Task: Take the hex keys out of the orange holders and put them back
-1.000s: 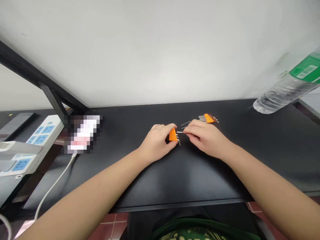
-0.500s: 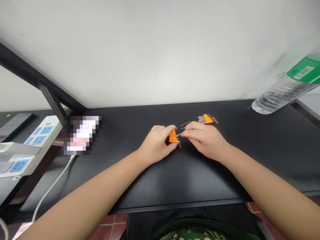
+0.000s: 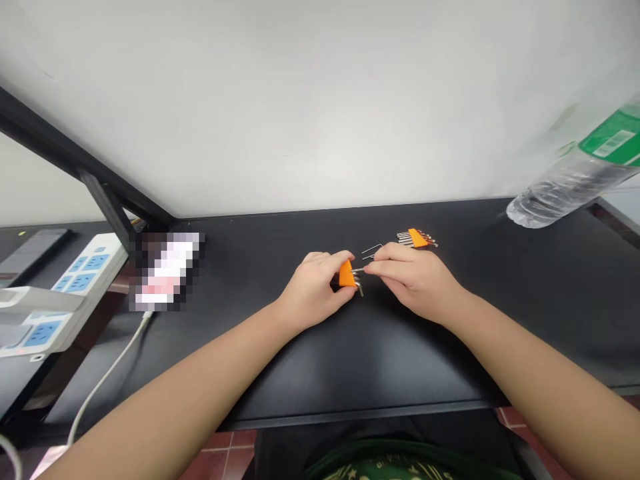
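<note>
My left hand (image 3: pixel 320 287) grips an orange hex key holder (image 3: pixel 347 274) between thumb and fingers, with bent ends of hex keys sticking out on its right side. In a pinch, my right hand (image 3: pixel 410 273) holds a thin metal hex key (image 3: pixel 359 270) whose tip meets the holder; how deep it sits I cannot tell. Loose hex keys (image 3: pixel 373 249) lie on the table just beyond my right fingers, partly hidden by them. Behind the right hand rests a second orange holder (image 3: pixel 418 238) filled with several hex keys.
A plastic bottle with a green label (image 3: pixel 575 177) stands at the back right. On the left are a pixelated phone (image 3: pixel 167 272) with a white cable (image 3: pixel 113 373), a white power strip (image 3: pixel 75 287) and a black metal frame (image 3: pixel 103 200). A wall borders the black table (image 3: pixel 360 373).
Both hands keep nearly the same place and grip. The view has shifted very slightly; the hex key still touches the holder.
</note>
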A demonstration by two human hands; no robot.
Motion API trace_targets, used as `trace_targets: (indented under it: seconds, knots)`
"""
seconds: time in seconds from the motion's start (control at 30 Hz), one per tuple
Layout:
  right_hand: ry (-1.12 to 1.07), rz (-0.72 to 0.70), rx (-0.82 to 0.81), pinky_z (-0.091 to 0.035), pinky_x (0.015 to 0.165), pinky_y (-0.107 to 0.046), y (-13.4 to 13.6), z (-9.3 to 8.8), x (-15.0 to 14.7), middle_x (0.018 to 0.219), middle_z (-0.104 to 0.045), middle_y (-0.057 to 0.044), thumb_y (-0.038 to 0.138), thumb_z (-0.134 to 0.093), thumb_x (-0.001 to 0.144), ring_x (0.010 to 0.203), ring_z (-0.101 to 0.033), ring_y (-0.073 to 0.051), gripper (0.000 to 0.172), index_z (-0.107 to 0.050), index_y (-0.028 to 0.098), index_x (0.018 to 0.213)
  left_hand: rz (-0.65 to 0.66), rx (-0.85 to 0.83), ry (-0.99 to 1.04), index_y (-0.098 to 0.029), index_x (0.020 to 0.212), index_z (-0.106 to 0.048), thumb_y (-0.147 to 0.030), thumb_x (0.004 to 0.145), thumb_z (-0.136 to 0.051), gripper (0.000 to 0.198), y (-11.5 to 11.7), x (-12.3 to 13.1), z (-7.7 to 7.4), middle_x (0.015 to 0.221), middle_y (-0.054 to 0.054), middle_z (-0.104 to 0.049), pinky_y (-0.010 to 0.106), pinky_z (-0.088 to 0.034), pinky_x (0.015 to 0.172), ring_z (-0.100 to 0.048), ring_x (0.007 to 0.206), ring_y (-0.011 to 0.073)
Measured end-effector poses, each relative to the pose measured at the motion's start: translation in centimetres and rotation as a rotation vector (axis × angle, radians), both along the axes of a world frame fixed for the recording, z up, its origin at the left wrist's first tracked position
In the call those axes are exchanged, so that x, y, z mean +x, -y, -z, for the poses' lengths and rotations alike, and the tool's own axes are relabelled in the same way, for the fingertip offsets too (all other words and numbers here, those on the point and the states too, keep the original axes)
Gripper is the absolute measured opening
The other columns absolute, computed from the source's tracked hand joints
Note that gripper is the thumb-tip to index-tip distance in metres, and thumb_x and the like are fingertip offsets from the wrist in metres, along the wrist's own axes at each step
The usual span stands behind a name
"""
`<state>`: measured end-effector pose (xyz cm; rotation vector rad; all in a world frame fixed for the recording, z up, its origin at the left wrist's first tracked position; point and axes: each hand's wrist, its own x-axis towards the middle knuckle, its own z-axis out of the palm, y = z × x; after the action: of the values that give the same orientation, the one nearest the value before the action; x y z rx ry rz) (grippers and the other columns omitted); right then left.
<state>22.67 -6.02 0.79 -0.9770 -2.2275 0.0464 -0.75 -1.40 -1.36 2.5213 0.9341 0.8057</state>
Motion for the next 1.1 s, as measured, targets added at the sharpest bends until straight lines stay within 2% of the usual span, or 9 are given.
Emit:
trace_targets:
  seconds: [0.27,0.47,0.53,0.63,0.73,0.83,0.9,1.0,1.1]
  knots:
    - [0.039,-0.016,0.008,-0.049,0.062,-0.025,0.0,0.1,-0.1,0.097,-0.07,-0.007,0.003,-0.05,0.096,0.075,-0.063,-0.014,0.028,-0.074,0.018,0.101,0.021,-0.015,-0.008,-0.024,0.121,-0.058,-0.024,0.083,-0.069,0.04,0.0,-0.1,0.1,0.084,-0.002,-0.069,0.039,-0.053,0.093,-0.067,0.079,0.0172]
    - [0.08,-0.044,-0.163,-0.052,0.07,-0.029,0.4,0.0,-0.9,0.106,-0.069,-0.007,0.005,-0.046,0.097,0.081,-0.063,-0.016,0.032,-0.07,0.021,0.112,0.038,-0.001,-0.048,-0.023,0.119,-0.06,-0.026,0.085,-0.068,0.035,0.3,0.1,-0.4,0.092,0.001,-0.073,0.043,-0.048,0.101,-0.067,0.092,0.021]
    - [-0.003,-0.074,-0.252,-0.053,0.076,-0.031,0.4,-0.1,-1.2,0.108,-0.068,-0.008,0.007,-0.047,0.097,0.087,-0.064,-0.018,0.029,-0.067,0.022,0.114,0.029,0.013,-0.07,-0.024,0.115,-0.062,-0.026,0.084,-0.068,0.031,0.4,0.2,-0.7,0.103,0.003,-0.074,0.047,-0.042,0.11,-0.066,0.107,0.0242]
    - [-0.182,-0.07,-0.351,-0.054,0.079,-0.034,0.1,0.0,-1.5,0.098,-0.068,-0.007,0.009,-0.051,0.096,0.087,-0.064,-0.019,0.02,-0.066,0.021,0.102,0.018,0.028,-0.09,-0.025,0.114,-0.063,-0.026,0.084,-0.067,0.031,0.6,0.2,-1.0,0.112,0.005,-0.072,0.05,-0.033,0.119,-0.061,0.121,0.0265]
    - [-0.345,-0.054,-0.507,-0.056,0.072,-0.033,-0.2,0.5,-1.8,0.09,-0.069,-0.004,0.011,-0.054,0.095,0.077,-0.065,-0.017,0.017,-0.067,0.021,0.091,0.037,0.021,-0.104,-0.025,0.115,-0.064,-0.025,0.084,-0.066,0.031,0.6,0.2,-1.1,0.114,0.005,-0.071,0.05,-0.032,0.121,-0.063,0.119,0.0254]
    - [-0.45,-0.055,-0.656,-0.057,0.064,-0.031,-0.6,0.8,-1.3,0.094,-0.07,-0.004,0.014,-0.058,0.093,0.067,-0.066,-0.014,0.013,-0.069,0.02,0.088,0.067,0.012,-0.097,-0.025,0.115,-0.065,-0.023,0.084,-0.067,0.031,0.5,0.2,-1.1,0.113,0.005,-0.072,0.048,-0.036,0.119,-0.065,0.114,0.0241]
    - [-0.382,0.008,-0.594,-0.056,0.067,-0.032,-1.0,0.6,-0.3,0.096,-0.071,-0.004,0.017,-0.06,0.093,0.071,-0.067,-0.015,0.013,-0.072,0.02,0.09,0.069,0.005,-0.079,-0.024,0.118,-0.064,-0.024,0.084,-0.068,0.034,0.4,0.1,-1.1,0.113,0.005,-0.072,0.047,-0.038,0.118,-0.066,0.112,0.0235]
    - [-0.087,0.209,-0.402,-0.052,0.079,-0.035,-1.6,0.2,1.9,0.093,-0.072,-0.005,0.016,-0.059,0.094,0.085,-0.067,-0.019,0.016,-0.074,0.021,0.093,0.056,0.0,-0.067,-0.024,0.122,-0.062,-0.026,0.084,-0.069,0.038,0.1,0.0,-0.7,0.114,0.006,-0.073,0.049,-0.038,0.118,-0.066,0.112,0.0241]
    - [0.179,0.341,-0.435,-0.048,0.073,-0.035,-2.0,0.3,3.5,0.09,-0.069,-0.005,0.016,-0.062,0.09,0.078,-0.063,-0.019,0.012,-0.072,0.02,0.084,0.048,-0.007,-0.05,-0.024,0.124,-0.061,-0.026,0.085,-0.068,0.04,-0.2,-0.1,-0.3,0.113,0.005,-0.074,0.049,-0.038,0.117,-0.067,0.111,0.0237]
